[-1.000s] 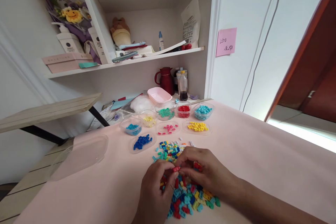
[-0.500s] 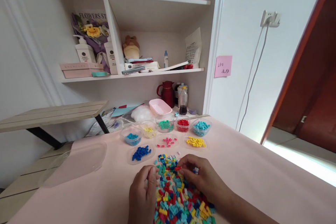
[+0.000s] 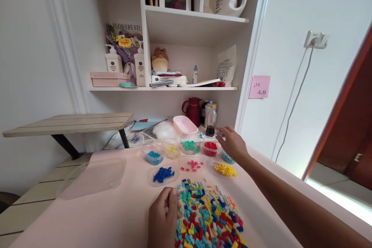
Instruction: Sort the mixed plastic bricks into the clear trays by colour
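Observation:
A heap of small mixed-colour toy building bricks [image 3: 207, 217] lies on the pink tabletop. At its left edge rests my left hand [image 3: 165, 211], fingers curled in; whatever is between them is hidden. My right hand [image 3: 234, 143] reaches far forward above the right-hand tubs, its fingertips just beside the clear tub of red bricks [image 3: 210, 147]. The fingers look stretched and apart, and no brick shows between them. Under this hand, the tub of light-blue bricks [image 3: 228, 157] is partly covered. Yellow bricks [image 3: 225, 169] sit in a shallow clear tray in front.
More clear containers hold green bricks [image 3: 191, 147], pale yellow bricks [image 3: 172, 150], blue bricks [image 3: 154, 155], pink bricks [image 3: 192, 165] and dark blue bricks [image 3: 163, 174]. A large clear lid [image 3: 93, 176] lies at left. Behind stand a pink basin [image 3: 185, 124], red jug [image 3: 193, 111] and bottle [image 3: 211, 120].
My right hand has gone from the heap, where it pinched a red brick, forward and right to the tubs. My left hand stays by the heap. The camera view has shifted.

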`<state>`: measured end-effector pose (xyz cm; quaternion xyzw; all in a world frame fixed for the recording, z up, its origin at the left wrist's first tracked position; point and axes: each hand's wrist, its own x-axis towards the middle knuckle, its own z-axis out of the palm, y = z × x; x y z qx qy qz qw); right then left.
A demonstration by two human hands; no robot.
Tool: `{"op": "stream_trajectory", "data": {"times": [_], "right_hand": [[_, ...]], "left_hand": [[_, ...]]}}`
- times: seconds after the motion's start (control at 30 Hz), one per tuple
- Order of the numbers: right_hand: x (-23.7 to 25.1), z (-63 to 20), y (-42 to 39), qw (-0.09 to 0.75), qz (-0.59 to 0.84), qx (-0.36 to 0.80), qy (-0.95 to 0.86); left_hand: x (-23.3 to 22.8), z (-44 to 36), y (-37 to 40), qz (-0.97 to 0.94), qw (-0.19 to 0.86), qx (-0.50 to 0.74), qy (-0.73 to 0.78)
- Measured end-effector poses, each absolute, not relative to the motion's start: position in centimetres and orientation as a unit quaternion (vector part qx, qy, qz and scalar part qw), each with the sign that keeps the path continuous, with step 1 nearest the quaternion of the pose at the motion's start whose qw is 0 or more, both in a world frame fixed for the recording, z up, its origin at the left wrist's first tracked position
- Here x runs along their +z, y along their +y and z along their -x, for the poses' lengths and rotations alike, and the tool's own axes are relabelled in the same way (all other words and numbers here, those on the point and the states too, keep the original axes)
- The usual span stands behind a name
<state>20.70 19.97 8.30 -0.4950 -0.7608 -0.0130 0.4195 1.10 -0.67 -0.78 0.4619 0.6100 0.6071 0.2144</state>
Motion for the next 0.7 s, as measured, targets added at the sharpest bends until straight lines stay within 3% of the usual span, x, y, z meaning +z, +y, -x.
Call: {"op": "stream_trajectory", "data": {"times": [0.13,0.27,0.43,0.7], "right_hand": [[6.1,-20.7,17.2,0.479,0.442,0.177,-0.738],[3.5,-21.1,13.7,0.453,0.394,0.347,-0.720],[1.9,-21.9,12.2,0.332,0.377,0.318,-0.804],[2.2,-21.3,10.9,0.270,0.315,0.270,-0.869]], "left_hand": [[-1.1,-0.9,-0.3,-0.434,0.235,0.612,0.618],[-1.3,-0.6,-0.2,-0.429,0.260,0.606,0.618],[-1.0,-0.6,-0.2,-0.441,0.258,0.577,0.638],[-1.0,-0.6,0.0,-0.558,0.230,0.463,0.649]]}}
